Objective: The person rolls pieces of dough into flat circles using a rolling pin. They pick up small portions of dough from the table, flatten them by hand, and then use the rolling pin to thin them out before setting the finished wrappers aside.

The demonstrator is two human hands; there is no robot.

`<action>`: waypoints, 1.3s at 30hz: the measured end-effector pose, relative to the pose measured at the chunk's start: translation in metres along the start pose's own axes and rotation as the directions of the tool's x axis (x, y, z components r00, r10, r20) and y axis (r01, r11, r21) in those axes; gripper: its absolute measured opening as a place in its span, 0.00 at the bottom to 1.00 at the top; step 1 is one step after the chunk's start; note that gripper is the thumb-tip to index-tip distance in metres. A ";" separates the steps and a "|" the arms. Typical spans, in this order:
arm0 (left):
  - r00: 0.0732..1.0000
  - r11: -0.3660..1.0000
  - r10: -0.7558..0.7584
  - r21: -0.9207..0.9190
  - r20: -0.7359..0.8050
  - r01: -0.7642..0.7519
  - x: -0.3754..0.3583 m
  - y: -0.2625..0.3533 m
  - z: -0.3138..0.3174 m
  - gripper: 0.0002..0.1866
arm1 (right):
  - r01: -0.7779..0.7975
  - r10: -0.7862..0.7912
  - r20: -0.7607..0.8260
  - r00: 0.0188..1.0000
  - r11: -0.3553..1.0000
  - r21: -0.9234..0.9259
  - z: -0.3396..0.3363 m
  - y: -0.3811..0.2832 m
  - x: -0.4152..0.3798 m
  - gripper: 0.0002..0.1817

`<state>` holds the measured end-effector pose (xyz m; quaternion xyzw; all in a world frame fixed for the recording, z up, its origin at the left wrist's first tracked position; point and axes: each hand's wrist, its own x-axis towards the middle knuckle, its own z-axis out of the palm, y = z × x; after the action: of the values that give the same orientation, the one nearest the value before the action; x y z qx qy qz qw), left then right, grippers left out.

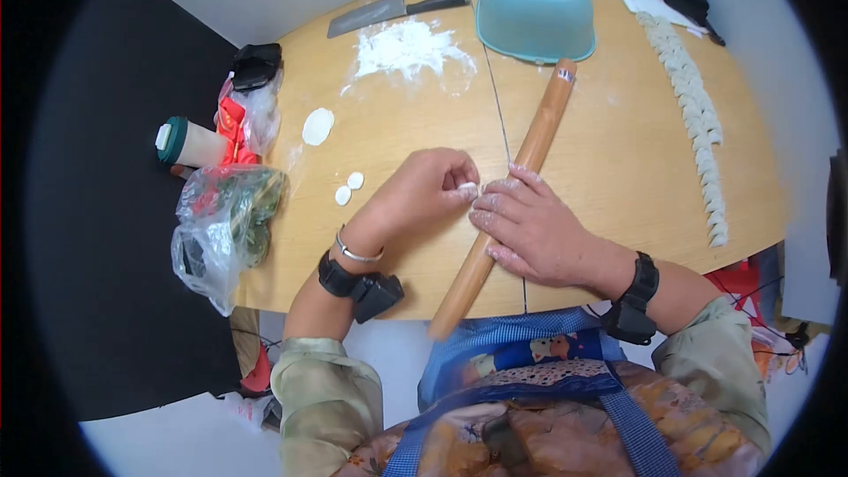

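My left hand (433,184) is closed in a pinch on a small piece of white dough (469,187), mostly covered by the fingers. The rolling pin (546,119) lies slantwise on the table, and my right hand (534,225) grips its middle from above. Flour coats the fingers of my right hand. Left of my hands lie two small flattened dough discs (350,187), and beyond them a rolled-out round wrapper (318,126).
Loose flour (406,49) and a cleaver (397,11) are at the back. An upturned blue basin (535,4) stands beside them. Dumplings (693,110) line the right side. At the left edge are a plastic bag (225,225) and a cup (199,143).
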<state>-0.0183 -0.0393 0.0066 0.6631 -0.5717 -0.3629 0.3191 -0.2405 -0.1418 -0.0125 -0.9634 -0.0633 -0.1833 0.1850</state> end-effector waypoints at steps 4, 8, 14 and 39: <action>0.996 0.983 -0.079 -0.161 0.050 0.086 -0.011 0.004 -0.001 0.05 | 0.017 -0.017 -0.012 1.000 1.000 -0.015 0.001 0.000 0.001 0.23; 0.994 0.996 -0.072 -0.042 0.079 0.076 -0.019 0.000 -0.008 0.03 | 0.004 -0.003 0.030 1.000 1.000 -0.029 0.000 -0.005 0.004 0.22; 0.966 0.959 -0.070 -0.251 0.249 0.134 -0.021 -0.011 -0.009 0.04 | -0.033 0.033 -0.047 0.998 0.999 -0.001 0.004 -0.003 0.009 0.17; 0.952 0.997 0.074 -0.049 0.298 -0.062 -0.018 -0.018 -0.021 0.06 | -0.087 0.086 -0.013 0.996 0.965 -0.247 0.016 -0.010 0.039 0.09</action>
<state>0.0077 -0.0184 0.0052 0.5740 -0.6286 -0.4592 0.2538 -0.2015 -0.1249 -0.0083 -0.9806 0.0024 -0.1825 0.0712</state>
